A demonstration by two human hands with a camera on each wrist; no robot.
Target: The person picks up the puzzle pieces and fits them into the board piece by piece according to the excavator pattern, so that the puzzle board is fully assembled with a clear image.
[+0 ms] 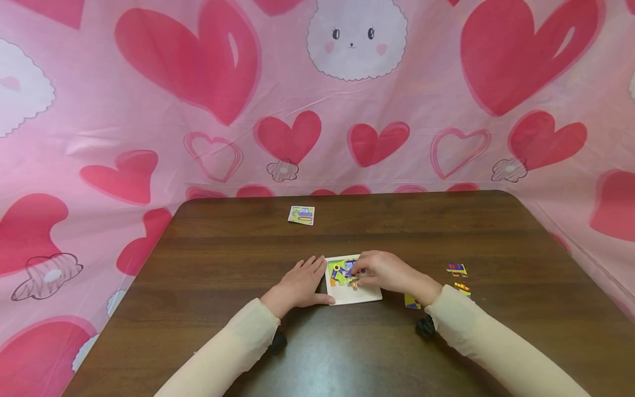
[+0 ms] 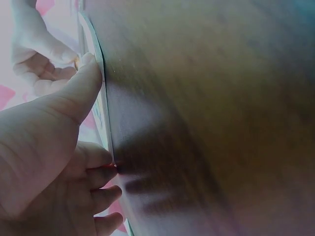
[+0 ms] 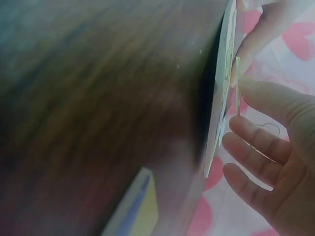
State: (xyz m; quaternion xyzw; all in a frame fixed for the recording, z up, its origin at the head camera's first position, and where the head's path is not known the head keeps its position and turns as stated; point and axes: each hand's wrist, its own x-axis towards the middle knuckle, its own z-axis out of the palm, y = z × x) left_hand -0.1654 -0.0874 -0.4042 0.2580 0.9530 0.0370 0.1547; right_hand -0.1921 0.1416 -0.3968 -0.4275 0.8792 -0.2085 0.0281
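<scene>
A white puzzle tray (image 1: 356, 296) lies on the table with a colourful, partly filled picture (image 1: 339, 273) in its far part. My left hand (image 1: 299, 284) rests at the tray's left side, fingers extended, thumb on its near left corner. In the left wrist view that thumb (image 2: 84, 86) presses on the tray's rim. Over the picture, my right hand (image 1: 392, 272) pinches a thin puzzle piece (image 3: 238, 69) between thumb and fingertips. The right wrist view shows this piece edge-on, close over the tray, its printed face hidden.
Loose puzzle pieces lie right of the tray: a purple one (image 1: 457, 269), a yellow-orange one (image 1: 462, 288) and a yellow-blue one (image 1: 412, 301) near the right wrist. A small picture card (image 1: 301, 215) lies toward the table's far edge. A heart-patterned pink cloth (image 1: 332, 99) hangs behind.
</scene>
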